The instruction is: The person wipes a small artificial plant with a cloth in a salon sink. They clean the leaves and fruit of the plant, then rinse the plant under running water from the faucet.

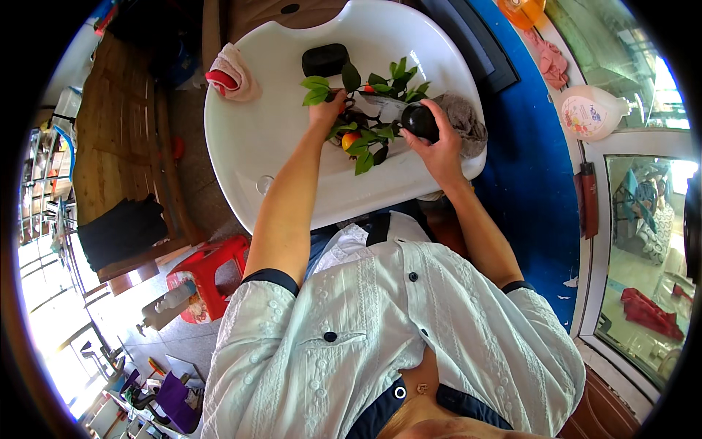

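Over the white basin [248, 139] I hold an artificial fruit plant with green leaves [360, 145], a yellow-orange fruit [350, 140] and a bit of red among the foliage. My left hand [327, 110] closes round the plant's stem on its left side, with the fingertips partly behind leaves. My right hand [442, 145] grips a shiny black round piece [420, 122], which looks like the plant's base, thumb on the near side. The plant lies tilted sideways between both hands. Where the stem meets the black piece is partly hidden.
A black block [325, 60] rests at the basin's back, a pink towel [235, 72] on its left rim, a grey cloth [462, 121] on its right. A drain [265, 184] shows front left. A red stool [212, 278] stands lower left; a pump bottle [589, 111] sits right.
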The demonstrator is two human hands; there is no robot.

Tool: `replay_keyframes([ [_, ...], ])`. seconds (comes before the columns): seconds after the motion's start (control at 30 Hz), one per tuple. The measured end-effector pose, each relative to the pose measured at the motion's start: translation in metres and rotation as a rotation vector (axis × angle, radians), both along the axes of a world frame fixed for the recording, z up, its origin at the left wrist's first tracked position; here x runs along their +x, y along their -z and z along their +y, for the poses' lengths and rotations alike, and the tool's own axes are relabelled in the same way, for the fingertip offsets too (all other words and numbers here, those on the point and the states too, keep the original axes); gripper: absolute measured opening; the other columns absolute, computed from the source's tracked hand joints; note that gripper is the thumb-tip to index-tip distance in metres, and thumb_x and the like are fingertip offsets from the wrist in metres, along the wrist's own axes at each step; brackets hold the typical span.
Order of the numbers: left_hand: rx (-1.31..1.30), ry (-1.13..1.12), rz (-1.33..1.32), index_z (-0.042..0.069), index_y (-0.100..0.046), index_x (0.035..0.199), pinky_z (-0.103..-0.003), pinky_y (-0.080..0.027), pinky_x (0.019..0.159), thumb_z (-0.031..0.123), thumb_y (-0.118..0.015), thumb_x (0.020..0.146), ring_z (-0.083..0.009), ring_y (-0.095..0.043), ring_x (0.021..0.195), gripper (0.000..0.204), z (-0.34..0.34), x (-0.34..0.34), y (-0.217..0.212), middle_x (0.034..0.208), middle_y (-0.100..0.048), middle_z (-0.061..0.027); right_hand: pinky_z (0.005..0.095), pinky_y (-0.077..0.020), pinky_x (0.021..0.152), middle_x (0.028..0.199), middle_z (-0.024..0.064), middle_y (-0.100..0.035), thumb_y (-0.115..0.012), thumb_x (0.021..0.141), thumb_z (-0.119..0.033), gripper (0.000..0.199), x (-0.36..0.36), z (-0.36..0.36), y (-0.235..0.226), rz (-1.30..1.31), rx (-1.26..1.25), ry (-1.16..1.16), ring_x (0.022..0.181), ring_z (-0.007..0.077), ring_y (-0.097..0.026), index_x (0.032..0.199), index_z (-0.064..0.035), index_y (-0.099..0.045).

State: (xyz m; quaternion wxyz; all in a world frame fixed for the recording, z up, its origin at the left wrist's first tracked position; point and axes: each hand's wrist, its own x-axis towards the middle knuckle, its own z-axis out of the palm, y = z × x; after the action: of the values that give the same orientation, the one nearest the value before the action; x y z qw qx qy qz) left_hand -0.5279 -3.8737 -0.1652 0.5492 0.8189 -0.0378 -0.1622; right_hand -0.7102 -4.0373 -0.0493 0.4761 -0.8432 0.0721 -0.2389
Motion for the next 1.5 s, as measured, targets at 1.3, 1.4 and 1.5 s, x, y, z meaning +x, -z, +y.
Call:
replay_keyframes([
  [1.3, 0.262, 0.118, -0.463, 0.006, -0.061, 0.097, -0.042, -0.045, 0.075, 0.028, -0.054, 0.083, -0.0349, -0.058, 0.087, 0.027, -0.021, 0.017, -0.043, 0.091, -0.062, -0.0165, 0.0233, -0.0459, 0.069, 0.092, 0.0087, -0.057, -0.073, 0.07, -0.019, 0.047, 0.006, -0.029, -0.021, -0.116, 0.18, 0.118, 0.079, 0.0139, -0.055, 0.11, -0.0048, -0.051],
  [1.4, 0.298, 0.152, -0.271, 0.007, -0.064, 0.093, -0.038, -0.045, 0.074, 0.036, -0.057, 0.08, -0.031, -0.059, 0.084, 0.033, -0.014, 0.016, -0.056, 0.089, -0.063, -0.0151, 0.0251, -0.0463, 0.07, 0.094, 0.009, -0.058, -0.073, 0.071, -0.021, 0.047, 0.007, -0.035, -0.024, -0.121, 0.066, 0.176, 0.08, 0.0163, -0.056, 0.11, -0.0048, -0.051],
  [1.5, 0.348, 0.122, -0.31, 0.007, -0.064, 0.09, -0.038, -0.045, 0.073, 0.039, -0.061, 0.077, -0.0292, -0.06, 0.085, 0.034, -0.015, 0.001, -0.074, 0.087, -0.063, -0.0146, 0.026, -0.0468, 0.071, 0.093, 0.0106, -0.058, -0.072, 0.071, -0.023, 0.047, 0.002, -0.029, -0.034, -0.122, 0.094, 0.085, 0.08, 0.0182, -0.057, 0.109, -0.0049, -0.052],
])
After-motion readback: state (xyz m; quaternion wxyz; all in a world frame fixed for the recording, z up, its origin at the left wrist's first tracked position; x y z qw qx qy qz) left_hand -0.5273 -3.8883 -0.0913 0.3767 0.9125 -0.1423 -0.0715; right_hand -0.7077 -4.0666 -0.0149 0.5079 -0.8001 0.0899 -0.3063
